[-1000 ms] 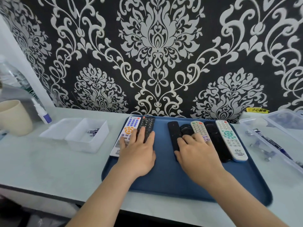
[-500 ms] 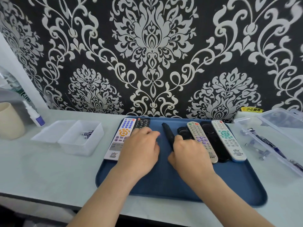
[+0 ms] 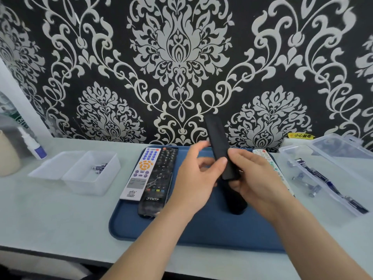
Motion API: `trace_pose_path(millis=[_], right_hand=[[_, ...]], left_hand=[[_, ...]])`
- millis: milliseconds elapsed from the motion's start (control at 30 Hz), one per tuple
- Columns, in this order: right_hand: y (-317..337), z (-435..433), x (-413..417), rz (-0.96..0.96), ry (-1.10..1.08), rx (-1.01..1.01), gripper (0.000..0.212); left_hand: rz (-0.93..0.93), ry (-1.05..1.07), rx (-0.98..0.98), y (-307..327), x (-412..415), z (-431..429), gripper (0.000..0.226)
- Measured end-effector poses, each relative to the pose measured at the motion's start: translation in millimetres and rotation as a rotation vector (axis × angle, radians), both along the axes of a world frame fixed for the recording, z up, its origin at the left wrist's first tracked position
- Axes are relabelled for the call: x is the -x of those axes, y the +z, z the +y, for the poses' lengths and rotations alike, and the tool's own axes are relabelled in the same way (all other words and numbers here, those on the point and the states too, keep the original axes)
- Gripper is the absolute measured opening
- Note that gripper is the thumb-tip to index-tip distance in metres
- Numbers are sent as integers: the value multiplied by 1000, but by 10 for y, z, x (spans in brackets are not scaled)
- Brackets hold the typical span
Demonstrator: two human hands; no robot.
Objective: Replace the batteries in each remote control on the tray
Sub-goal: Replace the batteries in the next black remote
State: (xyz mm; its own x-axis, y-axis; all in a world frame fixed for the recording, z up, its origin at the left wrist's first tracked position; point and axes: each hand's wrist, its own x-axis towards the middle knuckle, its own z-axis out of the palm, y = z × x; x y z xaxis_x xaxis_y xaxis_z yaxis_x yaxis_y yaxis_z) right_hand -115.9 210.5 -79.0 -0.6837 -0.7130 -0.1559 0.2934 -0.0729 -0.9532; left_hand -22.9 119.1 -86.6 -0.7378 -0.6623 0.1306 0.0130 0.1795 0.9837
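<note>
The thumb and curled fingers of the right hand (image 3: 260, 178) were clamped on the lower end of a slim black remote control (image 3: 217, 142). The left hand (image 3: 193, 184) pinched the same end from the nine o'clock side, thumb pressed on its near face and forefinger reaching to its far edge. The remote was up in the air over the back of the tray, plain side toward the camera, its free end tilted toward eleven o'clock against the wallpaper.

Below the hands lay a flat dark blue plastic tray (image 3: 201, 229). At six o'clock from the grip a rounded black shape (image 3: 237, 205) rested on it - whether it was another remote could not be told. At nine o'clock from the hands two remotes lay side by side and touching: a white remote with blue and orange buttons (image 3: 141, 174) and, nearer the hands, a glossy black remote with coloured keys (image 3: 159, 178). At three o'clock a white remote with green buttons (image 3: 262, 153) showed only partly behind the right hand.

Off the tray at nine o'clock stood a clear square plastic tub (image 3: 80, 182) holding a few small batteries (image 3: 99, 168). Off it at three o'clock, a long clear plastic box (image 3: 343, 205) held more batteries - all on a pale tabletop (image 3: 50, 219).
</note>
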Motion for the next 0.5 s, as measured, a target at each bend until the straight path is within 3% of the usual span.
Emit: trace_pose_path(millis=[133,267,500], right_hand=[[128,34,-2,-30,81,93,37],[143,65,-1,46,73,116,30],[122,124,2,192,14,87,17]], left_hand=[[142,-61,-226,57,71,52,20],[211,-44,-362,61,168,95,17],[259,-78,-420,121,237,201,19]])
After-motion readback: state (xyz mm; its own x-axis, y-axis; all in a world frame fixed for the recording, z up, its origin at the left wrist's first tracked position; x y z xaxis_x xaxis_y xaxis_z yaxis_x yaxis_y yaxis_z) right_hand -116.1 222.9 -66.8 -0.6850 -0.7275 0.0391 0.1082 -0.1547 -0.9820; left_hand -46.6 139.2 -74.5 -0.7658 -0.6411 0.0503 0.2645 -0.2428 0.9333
